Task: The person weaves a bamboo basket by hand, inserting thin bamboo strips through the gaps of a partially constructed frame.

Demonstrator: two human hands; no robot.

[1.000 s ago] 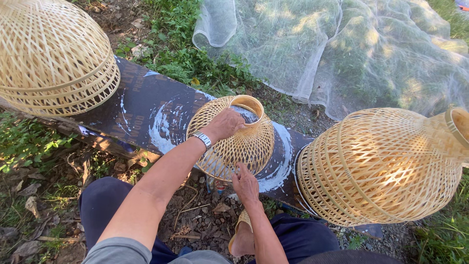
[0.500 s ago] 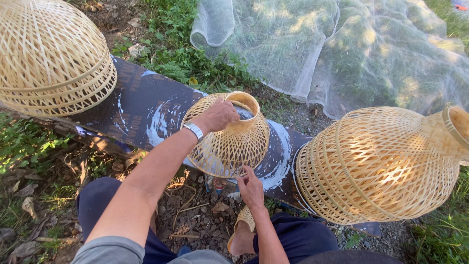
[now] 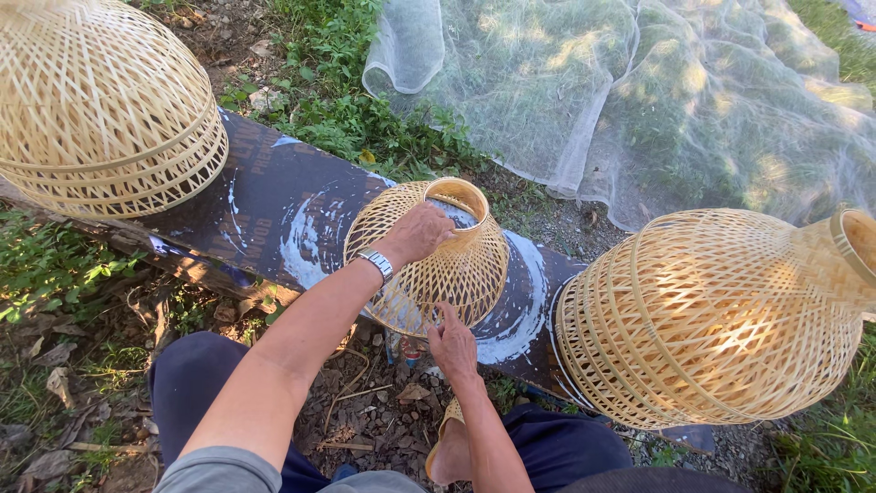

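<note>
A small woven bamboo lampshade (image 3: 427, 260) stands on a dark, white-smeared board (image 3: 265, 205), its narrow open neck pointing up and slightly away from the person. The left hand (image 3: 418, 233) reaches in from the near left with the forearm outstretched and curls closed over the shade's upper shoulder, just beside the neck. The right hand (image 3: 452, 342) is nearer the lower rim, fingers pressed against its near edge. Two larger woven shades (image 3: 712, 319) flank it, well apart.
</note>
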